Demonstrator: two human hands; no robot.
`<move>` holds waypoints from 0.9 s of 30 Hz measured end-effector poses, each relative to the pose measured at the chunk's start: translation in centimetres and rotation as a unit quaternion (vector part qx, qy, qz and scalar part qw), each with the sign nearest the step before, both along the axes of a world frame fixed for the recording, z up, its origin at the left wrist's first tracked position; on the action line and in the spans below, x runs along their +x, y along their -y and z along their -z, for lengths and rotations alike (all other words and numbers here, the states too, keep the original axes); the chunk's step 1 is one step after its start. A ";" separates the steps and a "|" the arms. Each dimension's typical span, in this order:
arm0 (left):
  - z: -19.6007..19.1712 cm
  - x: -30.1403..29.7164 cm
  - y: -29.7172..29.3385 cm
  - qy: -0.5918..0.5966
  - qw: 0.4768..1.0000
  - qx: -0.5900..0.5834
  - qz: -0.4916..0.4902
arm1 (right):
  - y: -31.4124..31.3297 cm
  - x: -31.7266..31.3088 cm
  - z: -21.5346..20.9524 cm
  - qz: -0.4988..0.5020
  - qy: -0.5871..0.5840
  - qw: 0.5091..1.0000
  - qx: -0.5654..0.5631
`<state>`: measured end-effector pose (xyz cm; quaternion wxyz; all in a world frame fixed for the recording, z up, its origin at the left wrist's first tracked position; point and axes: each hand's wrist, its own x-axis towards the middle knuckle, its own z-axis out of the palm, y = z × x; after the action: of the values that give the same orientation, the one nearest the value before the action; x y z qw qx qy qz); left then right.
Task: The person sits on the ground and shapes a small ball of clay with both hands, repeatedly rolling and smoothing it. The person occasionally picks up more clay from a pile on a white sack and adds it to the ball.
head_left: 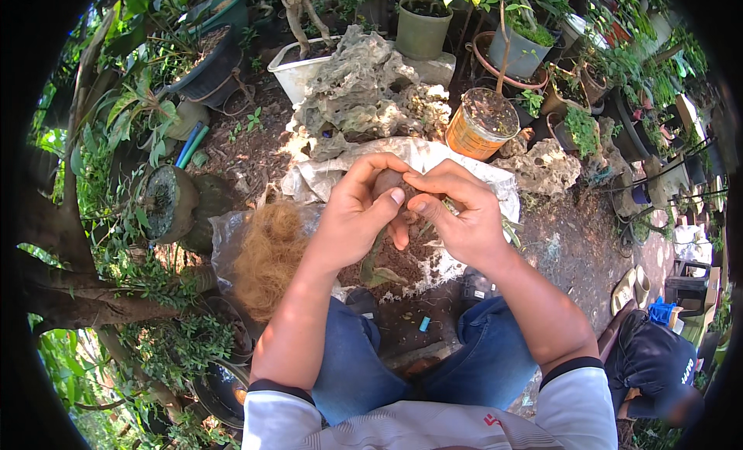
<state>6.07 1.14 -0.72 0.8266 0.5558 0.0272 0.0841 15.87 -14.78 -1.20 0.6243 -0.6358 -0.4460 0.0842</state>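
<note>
My left hand (356, 210) is wrapped round a brown clump of soil (387, 181), roughly ball-shaped, in front of my chest. From the other side, my right hand (464, 210) pinches at the clump with thumb and forefinger. Long green leaves (371, 256) hang below my left hand and seem to belong to a plant in the clump; my fingers hide where they join. Loose brown soil (406, 264) lies underneath on a white sack (507, 188). Left of my forearm, a heap of tan fibre (271, 256) rests on clear plastic (224, 237).
A large jagged rock (364, 90) stands beyond the sack, beside an orange tub of soil (478, 129). Potted plants crowd both sides, including a dark pot (213, 67). A small blue-green piece (424, 324) lies between my feet. Another person (650, 361) is at the lower right.
</note>
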 end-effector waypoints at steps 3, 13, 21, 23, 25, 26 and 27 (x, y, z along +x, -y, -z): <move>-0.1 0.0 0.1 -0.015 0.999 0.035 0.008 | 0.0 0.0 0.3 0.004 -0.026 1.000 -0.002; -0.6 -0.4 0.2 -0.006 0.999 0.002 0.033 | 0.0 -0.1 0.4 -0.020 -0.107 0.994 0.005; -0.5 -0.6 0.0 -0.039 0.996 0.057 0.057 | 0.2 0.2 0.4 -0.018 -0.132 0.991 0.001; -0.5 -0.5 0.0 -0.033 0.997 0.038 0.063 | 0.2 0.2 0.4 -0.022 -0.136 0.990 0.002; -0.4 -0.5 0.0 -0.025 0.997 0.020 0.071 | 0.3 0.2 0.4 -0.028 -0.141 0.990 0.003; -0.4 -0.5 0.1 -0.021 0.997 0.012 0.074 | 0.3 0.2 0.4 -0.030 -0.142 0.989 0.003; -0.3 -0.5 0.1 -0.013 0.997 0.005 0.080 | 0.2 0.1 0.5 -0.032 -0.147 0.989 0.004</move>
<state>5.54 1.02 -0.38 0.8272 0.5617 -0.0072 0.0103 16.02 -15.02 -1.65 0.6828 -0.5996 -0.3694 0.1947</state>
